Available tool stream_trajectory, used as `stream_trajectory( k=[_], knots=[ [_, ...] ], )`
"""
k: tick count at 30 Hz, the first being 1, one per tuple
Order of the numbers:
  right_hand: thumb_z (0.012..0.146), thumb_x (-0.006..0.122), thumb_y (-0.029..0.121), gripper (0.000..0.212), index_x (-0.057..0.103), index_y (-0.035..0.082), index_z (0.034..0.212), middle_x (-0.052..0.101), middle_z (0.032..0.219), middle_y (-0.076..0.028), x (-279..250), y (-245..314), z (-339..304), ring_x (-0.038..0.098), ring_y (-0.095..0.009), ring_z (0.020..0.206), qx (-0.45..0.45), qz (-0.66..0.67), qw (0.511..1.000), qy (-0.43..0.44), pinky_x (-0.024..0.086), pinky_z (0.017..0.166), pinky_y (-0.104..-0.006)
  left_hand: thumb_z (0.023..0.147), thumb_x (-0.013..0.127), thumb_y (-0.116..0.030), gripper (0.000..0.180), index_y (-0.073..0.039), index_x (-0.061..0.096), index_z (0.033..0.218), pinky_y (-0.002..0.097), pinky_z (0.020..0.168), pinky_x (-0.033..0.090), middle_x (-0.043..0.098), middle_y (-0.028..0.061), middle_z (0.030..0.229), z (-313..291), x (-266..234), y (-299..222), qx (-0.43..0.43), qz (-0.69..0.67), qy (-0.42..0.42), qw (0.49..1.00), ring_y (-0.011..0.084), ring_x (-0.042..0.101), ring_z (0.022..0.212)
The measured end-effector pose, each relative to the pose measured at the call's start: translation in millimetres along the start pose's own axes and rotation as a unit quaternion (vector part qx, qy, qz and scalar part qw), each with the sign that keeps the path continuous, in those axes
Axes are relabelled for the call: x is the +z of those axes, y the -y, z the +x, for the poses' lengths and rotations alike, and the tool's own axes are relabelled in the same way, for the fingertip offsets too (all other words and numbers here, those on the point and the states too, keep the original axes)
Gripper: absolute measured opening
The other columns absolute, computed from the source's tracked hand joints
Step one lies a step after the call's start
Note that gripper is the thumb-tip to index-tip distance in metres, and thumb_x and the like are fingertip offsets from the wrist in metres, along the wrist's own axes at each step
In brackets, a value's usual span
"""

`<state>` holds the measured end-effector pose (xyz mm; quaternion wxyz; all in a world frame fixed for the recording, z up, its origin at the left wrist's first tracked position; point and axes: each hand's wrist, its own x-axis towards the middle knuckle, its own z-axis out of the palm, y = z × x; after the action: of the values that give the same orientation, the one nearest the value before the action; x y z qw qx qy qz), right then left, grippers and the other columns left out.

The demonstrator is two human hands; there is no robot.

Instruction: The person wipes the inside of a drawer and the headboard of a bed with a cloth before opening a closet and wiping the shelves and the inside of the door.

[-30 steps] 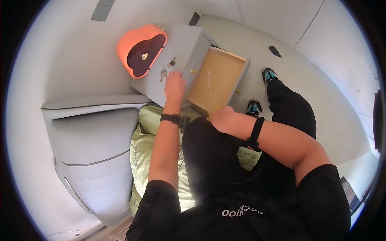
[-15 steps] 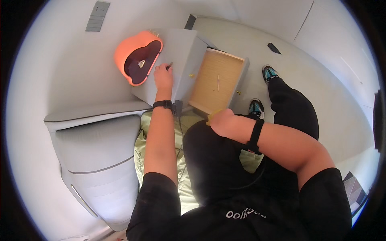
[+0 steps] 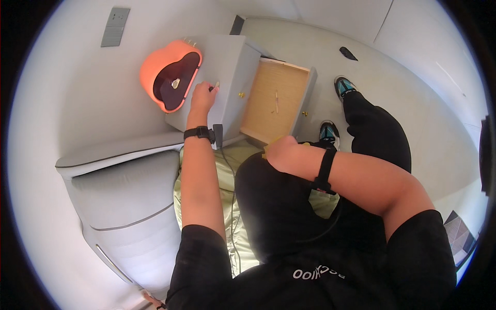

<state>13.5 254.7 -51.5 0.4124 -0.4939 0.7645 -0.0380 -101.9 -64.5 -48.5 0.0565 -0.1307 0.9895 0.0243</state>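
Note:
My left hand [image 3: 202, 98] is over the top of a grey cabinet [image 3: 221, 59], right beside an orange rounded box [image 3: 151, 64] with a dark front. Its fingers are pinched on a small item, part dark and part pale, too small to name. My right hand [image 3: 280, 151] rests by my left knee, near the front corner of the open drawer [image 3: 268, 85]. It is closed around something yellow [image 3: 264, 153], mostly hidden by the hand. Inside the wooden-bottomed drawer lies a thin pale stick-like thing [image 3: 276, 102].
A grey padded seat or bed edge [image 3: 129, 199] lies at the left, with shiny green fabric [image 3: 227, 170] under me. A black cable [image 3: 232, 206] trails from my left wrist strap. On the floor beyond the drawer sits a small dark object [image 3: 348, 53].
The whole view has shifted slightly. My left hand keeps its place over the cabinet, and the small item in its fingers now shows a paler side. My right hand stays by the knee.

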Motion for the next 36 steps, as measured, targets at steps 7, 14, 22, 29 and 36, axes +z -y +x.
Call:
stream_trajectory(
  k=[7,14,22,29,36],
  knots=[
    [0.09,0.07,0.016,0.023,0.081,0.012,0.11,0.078,0.113,-0.006,-6,0,-8,0.074,-0.029,0.106,-0.002,0.005,1.0,-0.003,0.06,0.073,-0.0472,0.089,0.077,-0.025,0.027,-0.001,0.07,0.099,0.0424,0.076,0.056,0.075,0.0147,0.088,-17,11,-19,-0.052,-0.167,-0.05,0.983,0.0307,0.073,0.08],
    [0.091,0.069,0.015,0.024,0.081,0.011,0.112,0.077,0.114,-0.006,-10,1,-10,0.074,-0.029,0.106,-0.01,0.0,1.0,0.0,0.06,0.074,-0.0467,0.087,0.079,-0.028,0.027,-0.001,0.073,0.088,0.0403,0.076,0.056,0.076,0.0135,0.081,-20,6,-11,-0.1,-0.116,-0.049,0.987,0.0292,0.074,0.078],
    [0.088,0.072,0.014,0.024,0.082,0.013,0.11,0.078,0.111,-0.005,-10,0,-7,0.074,-0.029,0.102,-0.003,-0.018,1.0,0.013,0.059,0.067,-0.0498,0.086,0.077,-0.032,0.03,-0.002,0.076,0.086,0.0407,0.078,0.056,0.076,0.0134,0.079,-16,2,-19,-0.096,-0.078,-0.017,0.992,0.0306,0.074,0.079],
    [0.086,0.073,0.015,0.024,0.081,0.01,0.108,0.078,0.109,-0.006,-17,4,-11,0.075,-0.032,0.096,0.003,-0.005,1.0,0.003,0.059,0.063,-0.0548,0.084,0.079,-0.034,0.033,-0.002,0.077,0.089,0.0423,0.08,0.056,0.076,0.0172,0.086,-3,2,0,-0.109,-0.052,0.017,0.993,0.0341,0.073,0.086],
    [0.088,0.072,0.015,0.024,0.081,0.011,0.11,0.077,0.112,-0.007,-11,-2,-9,0.074,-0.032,0.099,-0.004,-0.005,1.0,0.004,0.06,0.066,-0.0562,0.087,0.08,-0.031,0.032,-0.001,0.076,0.097,0.0397,0.074,0.056,0.076,0.0156,0.089,-12,-6,-37,-0.04,-0.108,0.038,0.993,0.0278,0.073,0.083]
  ],
)
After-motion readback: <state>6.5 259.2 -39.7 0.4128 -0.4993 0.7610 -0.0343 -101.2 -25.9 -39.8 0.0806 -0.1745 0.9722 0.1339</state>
